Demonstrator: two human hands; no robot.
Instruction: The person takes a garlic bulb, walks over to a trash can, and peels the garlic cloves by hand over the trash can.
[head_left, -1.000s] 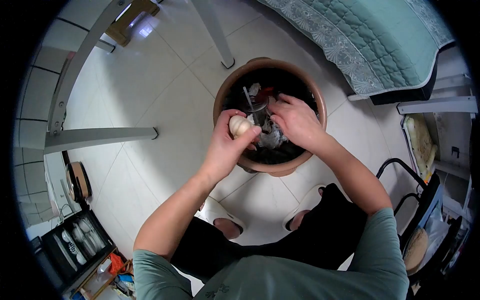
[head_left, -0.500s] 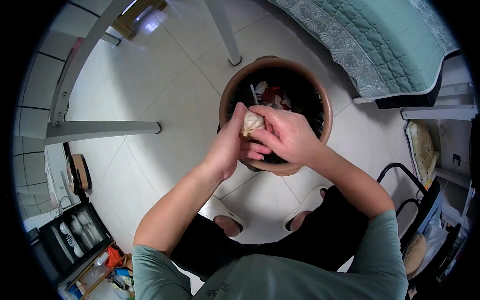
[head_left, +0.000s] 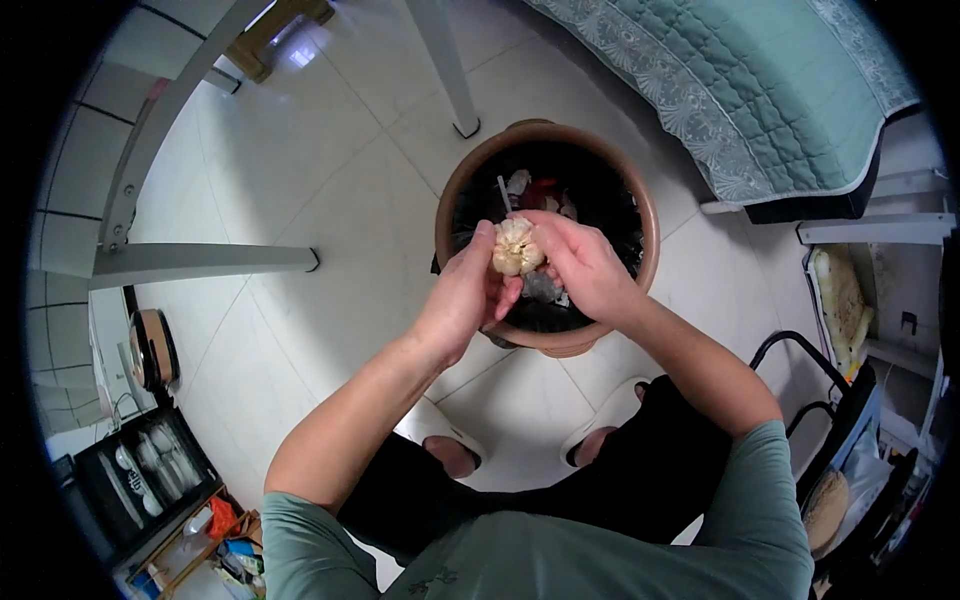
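"What are the hands doing?"

"The left hand (head_left: pixel 458 298) grips a garlic bulb (head_left: pixel 516 250), thumb along one side and fingers curled beneath. The right hand (head_left: pixel 592 268) has its fingers bent against the bulb's other side; whether they pinch it, I can't tell."

"And where is the bulb?"

"Between the two hands, over the opening of a round brown bin (head_left: pixel 447 185)."

"Anything inside the bin?"

"A black liner (head_left: pixel 612 205), a pale straw (head_left: pixel 503 192) sticking up, something red (head_left: pixel 541 190) near it, and crumpled greyish plastic (head_left: pixel 541 287) just below the right fingers."

"What's around it?"

"Pale floor tiles (head_left: pixel 340 190). The person's light slippers (head_left: pixel 612 405) are planted just behind the bin, one each side. Grey metal legs (head_left: pixel 445 70) stand beyond it and off to the left."

"Farther out?"

"A teal quilted cover (head_left: pixel 770 110) at upper right, and a black box (head_left: pixel 92 500) of pale utensils at lower left."
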